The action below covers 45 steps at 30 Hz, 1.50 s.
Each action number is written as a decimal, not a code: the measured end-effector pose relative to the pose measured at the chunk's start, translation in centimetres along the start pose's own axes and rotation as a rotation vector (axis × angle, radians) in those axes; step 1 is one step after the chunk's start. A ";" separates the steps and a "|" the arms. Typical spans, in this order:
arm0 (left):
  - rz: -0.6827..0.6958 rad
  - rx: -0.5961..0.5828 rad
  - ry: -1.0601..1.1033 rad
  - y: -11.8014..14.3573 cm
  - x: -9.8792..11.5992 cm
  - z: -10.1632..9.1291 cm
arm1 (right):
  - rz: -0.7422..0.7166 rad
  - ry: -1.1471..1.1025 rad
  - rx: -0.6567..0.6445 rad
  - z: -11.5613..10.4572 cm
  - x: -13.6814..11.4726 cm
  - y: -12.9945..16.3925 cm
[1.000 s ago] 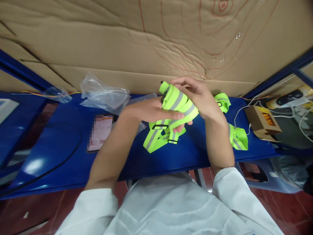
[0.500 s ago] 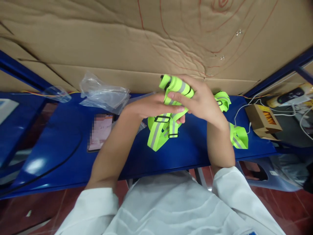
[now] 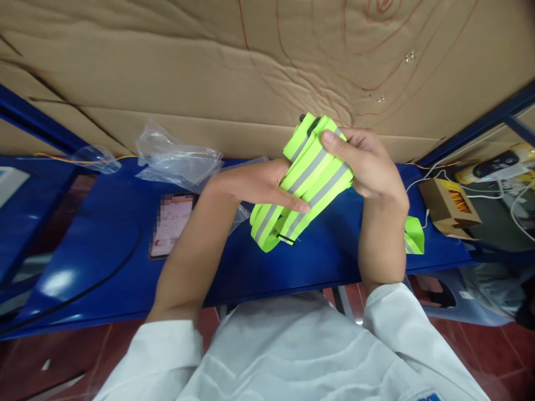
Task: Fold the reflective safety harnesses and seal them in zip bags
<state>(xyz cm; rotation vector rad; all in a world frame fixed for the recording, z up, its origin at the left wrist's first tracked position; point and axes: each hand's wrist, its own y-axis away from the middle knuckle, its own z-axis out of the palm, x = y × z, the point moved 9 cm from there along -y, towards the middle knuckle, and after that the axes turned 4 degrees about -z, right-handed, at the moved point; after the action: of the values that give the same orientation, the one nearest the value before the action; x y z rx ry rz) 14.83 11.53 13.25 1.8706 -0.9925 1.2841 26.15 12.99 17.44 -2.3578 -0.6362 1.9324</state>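
Observation:
A bundle of neon-yellow reflective straps [image 3: 316, 167] with grey stripes and black buckles is held up over the blue table. My left hand [image 3: 267, 186] grips its lower left part, thumb lying across the front and the other fingers hidden behind. My right hand [image 3: 361, 159] is closed on the upper right side, thumb pressed on the front near the top. A strap loop hangs below my left hand, with a black buckle [image 3: 286, 239] at its lower end. More neon strap [image 3: 414, 236] lies on the table to the right, partly behind my right forearm.
Clear plastic bags [image 3: 178, 159] lie at the back left of the blue table [image 3: 104, 223]. A phone [image 3: 171, 223] rests beside my left forearm. On the right are a small cardboard box [image 3: 449, 206] and white cables. A cardboard sheet [image 3: 188, 72] stands behind the table.
The bundle has turned and fanned out, showing several parallel strap layers. My right hand has moved right, from wrapping over the bundle to its right side.

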 end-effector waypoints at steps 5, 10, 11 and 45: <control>0.044 0.072 0.106 -1.5 -1.1 -0.2 | -0.154 0.242 0.151 -2.2 -1.8 0.5; 0.054 0.161 -0.032 -1.3 -1.3 -1.5 | -0.102 0.244 0.067 -1.4 -0.7 0.0; 0.059 0.181 -0.059 -1.0 -1.1 -1.7 | -0.073 0.177 0.032 -0.9 -0.1 -0.3; -0.070 0.067 0.137 -1.2 -2.4 -0.4 | -0.280 0.447 0.099 -1.1 -3.9 0.6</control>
<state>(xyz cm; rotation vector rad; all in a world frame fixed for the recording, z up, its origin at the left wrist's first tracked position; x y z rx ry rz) 15.11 12.95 11.01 1.8234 -0.8150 1.3986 26.75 11.45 21.14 -2.3666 -0.7583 1.2404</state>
